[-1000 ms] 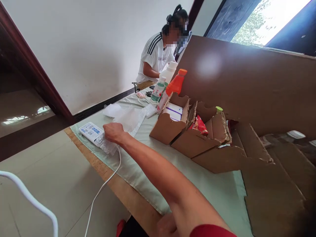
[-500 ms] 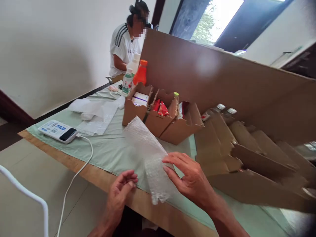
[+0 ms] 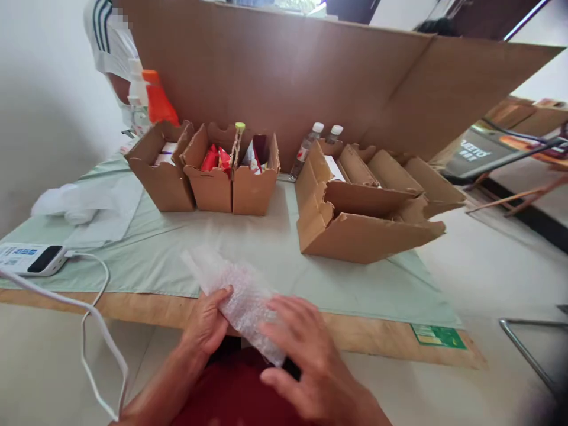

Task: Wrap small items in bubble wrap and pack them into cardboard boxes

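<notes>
A strip of clear bubble wrap (image 3: 246, 299), perhaps folded or a sleeve, slants over the table's front edge. My left hand (image 3: 205, 324) grips its left side, thumb on top and the other fingers underneath. Over the lower right end hovers my right hand (image 3: 308, 358), fingers spread and somewhat blurred by motion; whether they touch the wrap I cannot tell. No object inside the wrap can be made out.
Cardboard bins (image 3: 208, 189) with red packets and boxes stand behind my hands. More cardboard bins (image 3: 355, 236) are at the right. Loose bubble wrap (image 3: 106, 201), a white power bank (image 3: 33, 259) and its cable lie left. Behind the cardboard partition (image 3: 284, 77) sits a person (image 3: 106, 53).
My view has swung to the right. The bubble wrap has come closer to my body; my left hand, empty before, now holds it, and my right hand has opened off it.
</notes>
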A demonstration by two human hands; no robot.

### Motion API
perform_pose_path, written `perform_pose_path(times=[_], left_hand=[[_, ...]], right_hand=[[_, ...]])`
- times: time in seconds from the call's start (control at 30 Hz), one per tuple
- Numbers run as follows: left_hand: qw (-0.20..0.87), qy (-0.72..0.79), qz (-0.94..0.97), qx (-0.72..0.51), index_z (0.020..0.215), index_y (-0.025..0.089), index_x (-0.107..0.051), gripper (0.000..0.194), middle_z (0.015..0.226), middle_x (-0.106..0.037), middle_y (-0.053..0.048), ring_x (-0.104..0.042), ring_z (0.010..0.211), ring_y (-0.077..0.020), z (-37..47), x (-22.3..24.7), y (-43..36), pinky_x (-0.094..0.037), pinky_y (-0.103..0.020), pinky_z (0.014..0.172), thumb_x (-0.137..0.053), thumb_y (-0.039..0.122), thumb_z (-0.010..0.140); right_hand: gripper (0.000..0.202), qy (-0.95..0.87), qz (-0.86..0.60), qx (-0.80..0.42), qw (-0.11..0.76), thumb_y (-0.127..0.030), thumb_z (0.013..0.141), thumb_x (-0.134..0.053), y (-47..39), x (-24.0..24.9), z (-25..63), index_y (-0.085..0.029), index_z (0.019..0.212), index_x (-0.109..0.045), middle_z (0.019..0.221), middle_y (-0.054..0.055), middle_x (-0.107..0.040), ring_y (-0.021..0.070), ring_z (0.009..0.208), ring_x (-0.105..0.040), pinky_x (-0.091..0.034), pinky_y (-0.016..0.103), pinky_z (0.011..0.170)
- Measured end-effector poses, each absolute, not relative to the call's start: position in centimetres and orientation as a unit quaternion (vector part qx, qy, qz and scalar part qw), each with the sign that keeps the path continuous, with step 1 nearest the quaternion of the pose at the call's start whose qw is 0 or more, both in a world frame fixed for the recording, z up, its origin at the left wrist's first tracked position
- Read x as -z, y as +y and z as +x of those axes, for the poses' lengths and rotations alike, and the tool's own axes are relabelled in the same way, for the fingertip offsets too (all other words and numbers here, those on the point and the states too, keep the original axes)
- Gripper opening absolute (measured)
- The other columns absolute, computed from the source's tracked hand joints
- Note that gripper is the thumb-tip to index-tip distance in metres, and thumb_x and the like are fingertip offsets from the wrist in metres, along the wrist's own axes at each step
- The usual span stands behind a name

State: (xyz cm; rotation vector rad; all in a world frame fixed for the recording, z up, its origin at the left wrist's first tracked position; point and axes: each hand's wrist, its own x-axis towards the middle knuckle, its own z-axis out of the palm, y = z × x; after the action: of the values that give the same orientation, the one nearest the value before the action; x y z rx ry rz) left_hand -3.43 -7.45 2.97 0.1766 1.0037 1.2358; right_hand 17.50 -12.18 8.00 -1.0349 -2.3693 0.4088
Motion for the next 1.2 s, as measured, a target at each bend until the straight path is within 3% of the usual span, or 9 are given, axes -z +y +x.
perform_pose_path(times=[0.13,0.3,0.4,0.53,0.67,0.8,0.97,1.07,1.2], left_hand=[[0.702,0.398,0.087,-0.584,0.123,0.020,-0.070,0.057,0.117,-0.077,-0.007,-0.069,0.115,-0.0281,-2.3,-4.4,-7.5,-0.052,-0.040,0.104,-0.085,0.023,0.068],[0.744,0.374,0.096,-0.545,0.128,0.021,-0.069,0.060,0.121,-0.077,-0.008,-0.068,0.120,-0.0307,-0.4,-5.6,-7.1,-0.050,-0.043,0.109,-0.084,0.023,0.070],[0.740,0.384,0.129,-0.537,0.126,0.020,-0.070,0.056,0.125,-0.075,-0.009,-0.065,0.125,-0.0328,-0.5,-5.7,-7.0,-0.049,-0.045,0.110,-0.083,0.029,0.072],[0.739,0.385,0.161,-0.528,0.120,0.022,-0.074,0.052,0.121,-0.076,-0.011,-0.062,0.129,-0.0375,-2.4,-5.5,-6.2,-0.048,-0.050,0.110,-0.078,0.041,0.071],[0.722,0.416,0.217,-0.509,0.111,0.021,-0.076,0.046,0.110,-0.079,-0.012,-0.064,0.123,-0.0393,-4.7,-4.8,-5.2,-0.053,-0.053,0.102,-0.075,0.039,0.068],[0.701,0.458,0.293,-0.461,0.082,0.019,-0.078,0.024,0.087,-0.078,-0.008,-0.072,0.095,-0.0295,-6.0,-3.7,-4.8,-0.058,-0.043,0.089,-0.084,0.036,0.067],[0.614,0.553,0.396,-0.400,0.084,0.017,-0.081,0.034,0.085,-0.079,-0.008,-0.072,0.082,-0.0251,-5.9,-2.8,-4.0,-0.059,-0.038,0.079,-0.084,0.048,0.070],[0.500,0.630,0.441,-0.399,0.067,0.018,-0.077,0.032,0.080,-0.079,-0.008,-0.071,0.079,-0.0251,-5.1,-2.7,-3.3,-0.057,-0.034,0.074,-0.082,0.049,0.065],[0.452,0.660,0.454,-0.393,0.054,0.020,-0.067,0.030,0.064,-0.072,-0.003,-0.067,0.069,-0.0228,-4.1,-2.8,-2.9,-0.052,-0.030,0.062,-0.080,0.045,0.064]], right_hand=[[0.065,-0.622,-0.556,-0.360,0.417,-0.053,0.094,-0.062,-14.1,-4.0,20.6,-0.029,0.151,-0.042,0.156,0.014,-0.048,0.0317,0.140,-0.050,-0.045,0.048,0.109],[0.102,-0.367,-0.516,-0.585,0.507,-0.060,0.074,-0.082,-13.7,-0.8,18.2,-0.027,0.156,-0.033,0.152,0.014,-0.052,0.0305,0.133,-0.057,-0.047,0.043,0.110],[0.082,-0.287,-0.524,-0.581,0.552,-0.052,0.072,-0.086,-12.4,-0.8,17.7,-0.026,0.141,-0.052,0.118,0.007,-0.071,0.0226,0.103,-0.069,-0.055,0.033,0.089],[0.053,-0.269,-0.570,-0.542,0.556,-0.050,0.066,-0.089,-11.3,-1.3,19.5,-0.021,0.105,-0.068,0.083,0.002,-0.070,0.0164,0.074,-0.065,-0.053,0.026,0.067],[0.049,-0.295,-0.613,-0.497,0.539,-0.054,0.063,-0.088,-10.7,-1.6,21.7,-0.021,0.094,-0.070,0.086,0.005,-0.074,0.0194,0.075,-0.066,-0.054,0.030,0.068],[0.047,-0.332,-0.631,-0.494,0.498,-0.055,0.067,-0.085,-10.3,-1.7,22.9,-0.019,0.094,-0.071,0.084,0.006,-0.074,0.0193,0.073,-0.065,-0.054,0.030,0.067],[0.052,-0.388,-0.619,-0.471,0.494,-0.048,0.076,-0.079,-10.3,-1.2,23.9,-0.020,0.118,-0.066,0.097,0.009,-0.074,0.0190,0.079,-0.068,-0.057,0.031,0.072],[0.055,-0.453,-0.619,-0.443,0.463,-0.041,0.079,-0.075,-10.5,-1.0,23.9,-0.021,0.129,-0.061,0.116,0.012,-0.073,0.0195,0.086,-0.070,-0.058,0.034,0.076],[0.031,-0.551,-0.664,-0.370,0.344,-0.034,0.081,-0.067,-10.6,-1.1,23.2,-0.022,0.109,-0.072,0.105,0.007,-0.076,0.0189,0.079,-0.068,-0.056,0.033,0.074]])
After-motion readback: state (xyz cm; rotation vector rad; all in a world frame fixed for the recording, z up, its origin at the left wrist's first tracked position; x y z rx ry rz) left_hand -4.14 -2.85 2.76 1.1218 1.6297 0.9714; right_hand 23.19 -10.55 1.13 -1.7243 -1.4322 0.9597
